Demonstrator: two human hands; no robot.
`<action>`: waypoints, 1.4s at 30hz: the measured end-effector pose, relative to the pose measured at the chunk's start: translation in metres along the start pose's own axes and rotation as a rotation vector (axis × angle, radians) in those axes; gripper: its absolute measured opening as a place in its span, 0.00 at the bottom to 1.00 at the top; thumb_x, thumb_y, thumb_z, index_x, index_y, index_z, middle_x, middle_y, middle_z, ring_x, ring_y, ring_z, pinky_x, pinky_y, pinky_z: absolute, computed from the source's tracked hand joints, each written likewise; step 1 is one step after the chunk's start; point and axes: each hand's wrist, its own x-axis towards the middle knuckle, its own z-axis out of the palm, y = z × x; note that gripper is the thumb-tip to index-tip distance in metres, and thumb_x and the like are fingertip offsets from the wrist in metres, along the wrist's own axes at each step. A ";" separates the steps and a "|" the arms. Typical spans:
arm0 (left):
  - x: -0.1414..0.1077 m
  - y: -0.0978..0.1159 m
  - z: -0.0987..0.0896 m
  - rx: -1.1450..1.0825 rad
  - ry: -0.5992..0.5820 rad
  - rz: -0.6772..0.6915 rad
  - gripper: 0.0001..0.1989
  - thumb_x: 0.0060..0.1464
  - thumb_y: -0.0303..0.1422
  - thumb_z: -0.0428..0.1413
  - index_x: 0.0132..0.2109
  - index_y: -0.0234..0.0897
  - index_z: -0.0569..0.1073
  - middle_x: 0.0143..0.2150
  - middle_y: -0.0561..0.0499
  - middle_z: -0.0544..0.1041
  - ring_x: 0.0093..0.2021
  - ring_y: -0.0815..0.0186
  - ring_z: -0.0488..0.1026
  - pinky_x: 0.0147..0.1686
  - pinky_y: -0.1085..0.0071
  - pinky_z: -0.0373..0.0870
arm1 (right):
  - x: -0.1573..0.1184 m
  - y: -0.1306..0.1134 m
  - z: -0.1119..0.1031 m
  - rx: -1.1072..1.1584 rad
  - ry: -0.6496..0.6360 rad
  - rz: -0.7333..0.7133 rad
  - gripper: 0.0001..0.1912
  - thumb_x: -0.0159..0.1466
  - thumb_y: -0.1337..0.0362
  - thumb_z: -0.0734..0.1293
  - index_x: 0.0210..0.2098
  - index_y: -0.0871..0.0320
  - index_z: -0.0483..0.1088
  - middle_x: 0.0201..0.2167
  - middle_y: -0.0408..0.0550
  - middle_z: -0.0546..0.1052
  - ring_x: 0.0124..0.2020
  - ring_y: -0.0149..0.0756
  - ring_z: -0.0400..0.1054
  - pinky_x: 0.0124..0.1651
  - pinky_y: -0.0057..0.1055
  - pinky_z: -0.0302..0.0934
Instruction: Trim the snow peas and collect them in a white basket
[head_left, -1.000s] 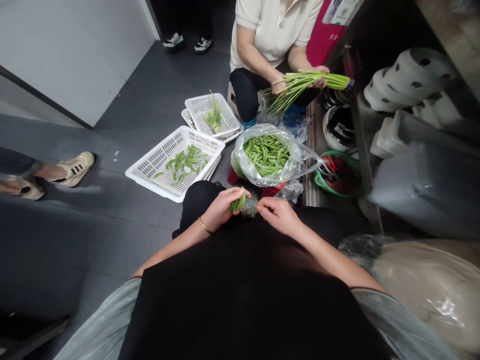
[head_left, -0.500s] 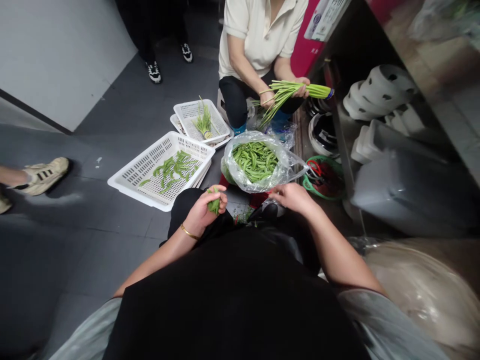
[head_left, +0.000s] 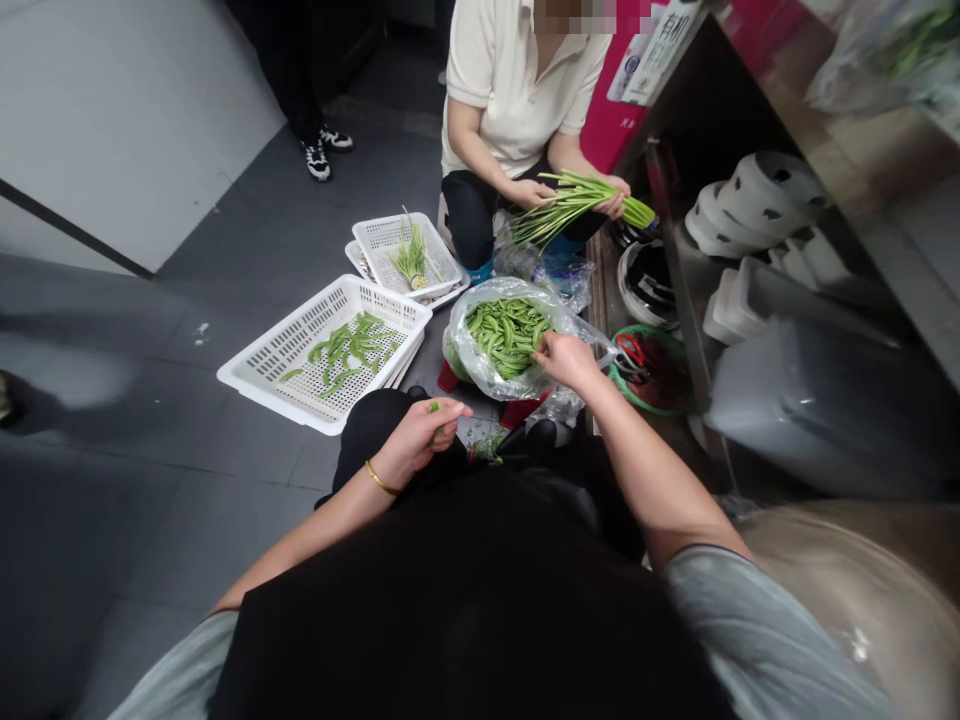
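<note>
Inside the clear plastic bag (head_left: pixel 459 352) lie slender green pods (head_left: pixel 504 332) — probably light, crisp, best pinched near one tip. At its right rim the right hand (head_left: pixel 568 360) is narrowed, any grip unclear; front-left, the left hand (head_left: pixel 422 437) encloses similar pods (head_left: pixel 434 408).

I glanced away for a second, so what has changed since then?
The right hand has moved forward, from beside the left hand to the pea pods in the plastic bag; whether it grips one is unclear. The left hand still holds green pods, the co-worker the bundle of stems.
</note>
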 end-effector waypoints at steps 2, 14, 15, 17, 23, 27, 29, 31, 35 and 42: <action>0.005 -0.003 0.007 0.068 0.070 0.033 0.18 0.46 0.40 0.63 0.37 0.28 0.75 0.20 0.54 0.67 0.15 0.80 0.51 0.15 0.78 0.42 | -0.032 -0.019 -0.003 0.027 0.173 -0.143 0.10 0.65 0.61 0.60 0.39 0.59 0.70 0.35 0.51 0.76 0.33 0.37 0.69 0.30 0.28 0.55; -0.016 0.004 0.015 0.036 0.146 0.179 0.17 0.40 0.37 0.66 0.34 0.28 0.76 0.18 0.57 0.63 0.15 0.80 0.51 0.15 0.78 0.42 | -0.105 -0.059 0.002 0.662 0.360 -0.617 0.08 0.66 0.61 0.63 0.40 0.58 0.69 0.29 0.46 0.70 0.29 0.32 0.65 0.32 0.27 0.61; -0.018 0.004 0.016 0.049 0.149 0.194 0.16 0.40 0.37 0.66 0.34 0.28 0.76 0.19 0.57 0.65 0.16 0.80 0.51 0.15 0.78 0.43 | -0.106 -0.058 0.002 0.666 0.346 -0.628 0.07 0.66 0.62 0.63 0.39 0.58 0.70 0.29 0.47 0.71 0.30 0.33 0.66 0.33 0.28 0.61; -0.021 0.003 0.018 0.065 0.146 0.204 0.16 0.41 0.36 0.66 0.35 0.28 0.76 0.20 0.56 0.65 0.16 0.80 0.52 0.15 0.78 0.44 | -0.108 -0.060 0.001 0.661 0.323 -0.658 0.07 0.66 0.63 0.62 0.37 0.58 0.70 0.30 0.47 0.72 0.31 0.33 0.67 0.34 0.29 0.61; -0.022 -0.007 0.020 0.083 0.023 0.151 0.18 0.42 0.36 0.65 0.40 0.29 0.76 0.17 0.58 0.63 0.16 0.79 0.52 0.16 0.78 0.46 | -0.117 -0.080 -0.005 0.886 0.146 -0.772 0.10 0.67 0.61 0.61 0.31 0.57 0.70 0.28 0.46 0.74 0.31 0.32 0.68 0.36 0.28 0.63; -0.024 -0.007 0.014 0.150 -0.121 0.049 0.18 0.41 0.36 0.66 0.39 0.28 0.77 0.18 0.55 0.67 0.16 0.79 0.53 0.17 0.78 0.46 | -0.118 -0.073 -0.012 0.979 0.040 -0.725 0.12 0.66 0.58 0.62 0.30 0.57 0.71 0.28 0.46 0.75 0.31 0.32 0.69 0.36 0.29 0.64; -0.025 -0.004 0.010 0.163 -0.166 -0.005 0.17 0.41 0.35 0.65 0.39 0.28 0.77 0.21 0.51 0.72 0.15 0.80 0.54 0.16 0.78 0.46 | -0.116 -0.055 -0.014 1.022 0.097 -0.545 0.12 0.64 0.57 0.64 0.30 0.57 0.72 0.25 0.44 0.73 0.26 0.31 0.68 0.32 0.28 0.63; -0.027 -0.001 0.006 0.171 -0.167 -0.036 0.16 0.41 0.35 0.65 0.38 0.28 0.77 0.22 0.48 0.74 0.15 0.80 0.54 0.16 0.78 0.46 | -0.114 -0.033 -0.015 1.069 0.201 -0.325 0.13 0.64 0.55 0.64 0.29 0.58 0.70 0.21 0.42 0.71 0.21 0.30 0.65 0.28 0.28 0.62; -0.027 0.001 0.002 0.161 -0.174 -0.071 0.15 0.41 0.34 0.65 0.36 0.28 0.78 0.22 0.48 0.74 0.15 0.80 0.54 0.15 0.78 0.45 | -0.117 -0.015 -0.018 0.901 0.356 -0.189 0.15 0.64 0.53 0.62 0.38 0.58 0.70 0.28 0.46 0.73 0.24 0.33 0.67 0.30 0.29 0.63; -0.026 0.004 0.004 0.367 -0.236 -0.106 0.13 0.45 0.35 0.62 0.37 0.30 0.77 0.22 0.49 0.74 0.14 0.78 0.55 0.15 0.78 0.47 | -0.123 -0.070 -0.015 0.243 0.182 -0.692 0.15 0.68 0.63 0.56 0.33 0.61 0.71 0.29 0.52 0.72 0.30 0.36 0.66 0.33 0.30 0.58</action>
